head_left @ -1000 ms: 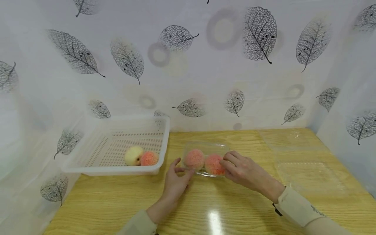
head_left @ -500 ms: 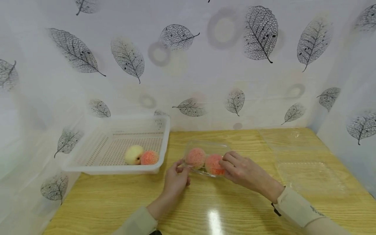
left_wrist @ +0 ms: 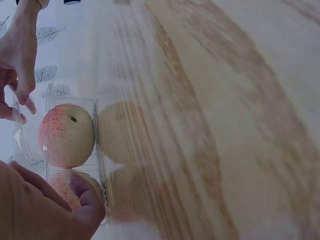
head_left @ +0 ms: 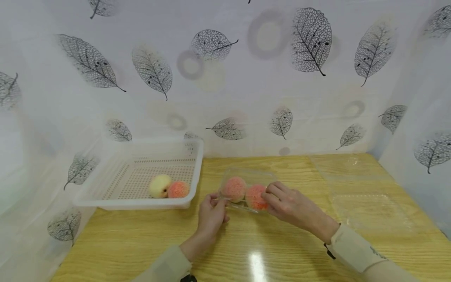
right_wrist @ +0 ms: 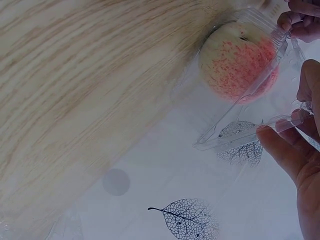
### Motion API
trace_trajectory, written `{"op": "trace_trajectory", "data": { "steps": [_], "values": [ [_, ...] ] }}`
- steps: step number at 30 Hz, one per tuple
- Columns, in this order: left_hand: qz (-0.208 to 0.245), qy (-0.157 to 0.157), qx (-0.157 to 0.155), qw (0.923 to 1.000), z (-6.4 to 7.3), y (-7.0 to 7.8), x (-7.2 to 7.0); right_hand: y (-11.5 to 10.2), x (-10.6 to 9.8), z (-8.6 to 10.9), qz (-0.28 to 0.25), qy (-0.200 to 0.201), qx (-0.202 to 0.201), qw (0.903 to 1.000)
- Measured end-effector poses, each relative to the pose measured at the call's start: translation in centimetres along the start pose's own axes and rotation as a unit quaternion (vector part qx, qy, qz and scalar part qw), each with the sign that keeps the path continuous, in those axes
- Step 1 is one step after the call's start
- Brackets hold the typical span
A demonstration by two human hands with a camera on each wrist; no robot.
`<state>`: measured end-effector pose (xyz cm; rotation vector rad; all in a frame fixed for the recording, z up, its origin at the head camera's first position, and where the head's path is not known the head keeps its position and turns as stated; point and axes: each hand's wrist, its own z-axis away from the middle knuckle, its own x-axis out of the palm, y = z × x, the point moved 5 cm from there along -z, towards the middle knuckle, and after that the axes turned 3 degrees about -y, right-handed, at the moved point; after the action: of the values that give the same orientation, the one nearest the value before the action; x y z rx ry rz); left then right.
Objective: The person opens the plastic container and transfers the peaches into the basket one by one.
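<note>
A clear plastic clamshell box (head_left: pixel 246 203) sits on the table with two pink-and-cream peaches (head_left: pixel 234 189) side by side in it. Its clear lid (right_wrist: pixel 240 137) is tilted partly over the fruit. At the box's left end my left hand (head_left: pixel 210 215) grips the near corner, its thumb (left_wrist: pixel 82 187) bent against the front wall. My right hand (head_left: pixel 290 205) pinches the lid's edge at the right end, thumb and fingers (right_wrist: pixel 280 145) on either side of the thin plastic. In the head view that hand partly covers the right peach (head_left: pixel 256 196).
To the left stands a white perforated basket (head_left: pixel 132 203) holding a pale peach (head_left: pixel 160 186) and a redder one (head_left: pixel 178 189). More clear plastic boxes (head_left: pixel 373 211) lie at the right of the wooden table (head_left: pixel 229 250). A leaf-patterned curtain (head_left: pixel 246 90) hangs behind.
My left hand has drawn its extended fingers in and now grips the box's left corner. The near edge of the plastic has tilted slightly. My right hand stays nearly in place.
</note>
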<state>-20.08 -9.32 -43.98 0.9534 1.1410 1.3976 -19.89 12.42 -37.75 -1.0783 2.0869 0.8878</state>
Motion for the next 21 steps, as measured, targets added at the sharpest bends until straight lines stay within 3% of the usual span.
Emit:
{"op": "trace_trajectory", "data": {
  "steps": [4, 11, 16, 21],
  "values": [
    [0.006, -0.001, -0.005, 1.0, -0.1, -0.2, 0.0, 0.0, 0.0, 0.0, 0.001, 0.002, 0.0, 1.0],
    [0.012, 0.033, -0.01, 0.9993, -0.4, -0.7, -0.8, 0.2, -0.2, 0.2, -0.042, 0.025, 0.006, 0.9988],
    [0.037, -0.012, -0.044, 0.9983, 0.0, -0.6, -0.8, 0.5, -0.1, 0.7, -0.058, 0.023, 0.009, 0.998],
    [0.011, -0.065, -0.054, 0.9964, 0.2, -0.4, -1.7, 0.7, -0.3, 1.4, -0.086, 0.029, 0.012, 0.9959]
  ]
}}
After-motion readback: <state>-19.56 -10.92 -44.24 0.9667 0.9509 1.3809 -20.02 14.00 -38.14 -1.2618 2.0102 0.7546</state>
